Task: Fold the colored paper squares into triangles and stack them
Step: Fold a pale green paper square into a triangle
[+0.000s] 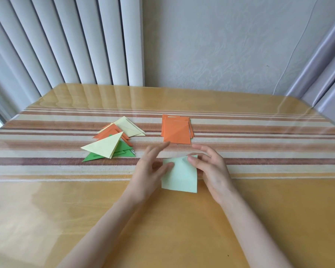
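The left hand (150, 167) lies open, its fingers (161, 149) straight and spread, with the thumb tip touching the left edge of the pale green square (179, 176). The right hand (211, 169) holds the same sheet at its far right corner, the thumb on top and the curled fingers at the right edge. That corner is raised slightly, while the near edge rests flat. The square lies between the two hands, directly in front of the person, on the near border of the striped runner (259, 151).

Just beyond the hands is the stack of orange squares (176, 130), its sheets slightly fanned. The lower sheets show only as thin edges, so their colours cannot be read with confidence. To the far left of the left hand is the pile of folded triangles (112, 144). A pale yellow triangle (104, 147) lies on top, over green triangles (91, 157), and behind them are orange triangles (110, 132) and a second yellow triangle (128, 126). How many pieces the pile holds is hidden by the overlap.

Everything rests on a glossy wooden table (162, 229). Behind it are vertical blinds (66, 45), a pale wall (220, 45) and a curtain (327, 64), the last cut off by the frame. Both forearms enter from the bottom edge.
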A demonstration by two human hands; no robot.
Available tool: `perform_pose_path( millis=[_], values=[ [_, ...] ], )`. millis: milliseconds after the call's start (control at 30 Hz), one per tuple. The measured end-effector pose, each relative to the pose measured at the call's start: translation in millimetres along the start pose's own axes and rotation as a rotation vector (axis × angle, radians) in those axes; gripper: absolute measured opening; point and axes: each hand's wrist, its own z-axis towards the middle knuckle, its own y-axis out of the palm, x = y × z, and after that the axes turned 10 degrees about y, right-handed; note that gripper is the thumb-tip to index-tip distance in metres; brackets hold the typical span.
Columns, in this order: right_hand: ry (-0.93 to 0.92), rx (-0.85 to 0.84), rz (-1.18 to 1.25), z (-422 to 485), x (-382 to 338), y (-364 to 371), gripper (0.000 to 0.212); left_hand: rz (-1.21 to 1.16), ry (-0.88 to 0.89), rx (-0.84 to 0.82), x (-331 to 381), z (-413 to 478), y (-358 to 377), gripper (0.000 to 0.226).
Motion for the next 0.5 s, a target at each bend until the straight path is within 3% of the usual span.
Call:
perform_pose_path(
  millis=[100, 200, 300, 500],
  values=[
    [-0.050, 0.034, 0.133, -3, 6, 7, 0.036, -0.141, -0.305, 0.129, 9, 3, -2, 0.059],
    [-0.142, 0.068, 0.105, -7, 10, 13, 0.038, -0.403, -0.524, 0.122, 12, 4, -7, 0.055],
    [-0.155, 0.026, 0.034, -12, 7, 13, 0.031, -0.441, -0.457, 0.088, 18, 4, -13, 0.024],
    [0.246, -0.182, 0.087, -8, -10, 6, 0.063, -0.391, -0.415, -0.136, 16, 2, -31, 0.021]
  ],
)
